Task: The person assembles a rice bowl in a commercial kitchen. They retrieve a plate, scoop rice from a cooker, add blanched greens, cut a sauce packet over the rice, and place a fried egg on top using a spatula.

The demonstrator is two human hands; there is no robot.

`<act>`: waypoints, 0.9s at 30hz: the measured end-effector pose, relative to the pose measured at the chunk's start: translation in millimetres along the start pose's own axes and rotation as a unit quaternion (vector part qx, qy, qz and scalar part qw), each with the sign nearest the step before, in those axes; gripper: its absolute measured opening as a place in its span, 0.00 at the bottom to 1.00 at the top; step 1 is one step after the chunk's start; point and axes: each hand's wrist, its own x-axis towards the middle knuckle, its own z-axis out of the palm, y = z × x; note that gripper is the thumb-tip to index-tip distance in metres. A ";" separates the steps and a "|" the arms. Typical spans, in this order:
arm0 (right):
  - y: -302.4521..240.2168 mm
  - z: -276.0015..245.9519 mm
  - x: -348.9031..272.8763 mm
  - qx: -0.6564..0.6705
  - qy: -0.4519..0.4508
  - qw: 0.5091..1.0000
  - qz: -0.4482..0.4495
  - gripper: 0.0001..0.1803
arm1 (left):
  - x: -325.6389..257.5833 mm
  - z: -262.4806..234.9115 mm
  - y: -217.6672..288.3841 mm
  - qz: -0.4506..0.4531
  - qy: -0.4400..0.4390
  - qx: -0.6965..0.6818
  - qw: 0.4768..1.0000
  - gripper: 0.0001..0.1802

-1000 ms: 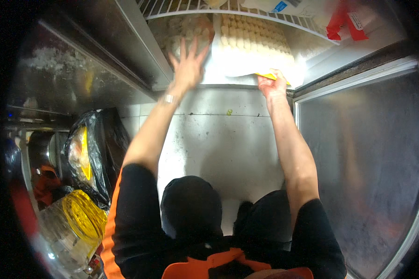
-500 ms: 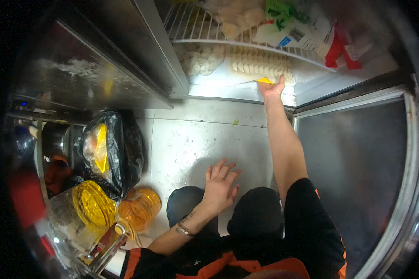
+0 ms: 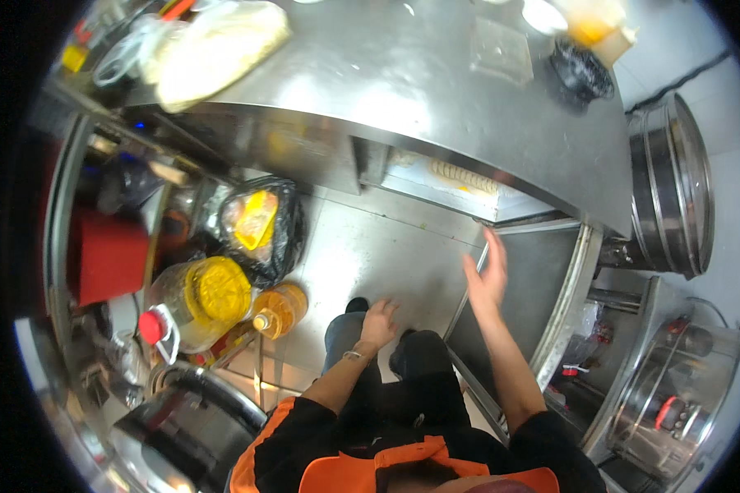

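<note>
My right hand [image 3: 489, 275] is raised, fingers spread, against the edge of an open steel cabinet door [image 3: 524, 283] below a steel counter [image 3: 436, 99]. It holds nothing. My left hand [image 3: 378, 322] hangs open above my knee, fingers apart, a bracelet on its wrist. Inside the open cabinet a shelf with pale round dough pieces [image 3: 464, 175] shows just under the counter edge.
On the floor at left stand a black bag with yellow contents [image 3: 259, 226], a large jug with a yellow lid [image 3: 201, 296] and a bottle of amber oil [image 3: 278, 308]. A red bin [image 3: 107, 255] sits further left. Steel steamer pots [image 3: 674, 185] stand at right.
The view has risen from the cabinet interior to above the counter. My right hand has left the shelf and moved to the door's edge. My left hand has stayed low by my knee.
</note>
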 end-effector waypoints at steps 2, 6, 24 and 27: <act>-46.1 -97.4 -37.3 -0.289 0.025 0.945 -0.153 0.38 | -46.1 -30.3 17.2 -0.064 0.026 -0.006 0.998 0.24; -43.5 -182.6 -95.7 -0.144 0.147 0.975 0.079 0.43 | -117.8 -88.4 42.7 -0.131 0.054 -0.014 0.990 0.22; -65.6 3.5 28.9 0.213 -0.103 0.865 0.442 0.30 | -427.7 -191.3 242.8 -0.239 0.381 -0.078 0.890 0.20; -85.2 24.4 45.8 0.044 -0.127 0.905 0.403 0.20 | -473.0 -175.7 257.6 -0.277 0.438 -0.132 0.845 0.20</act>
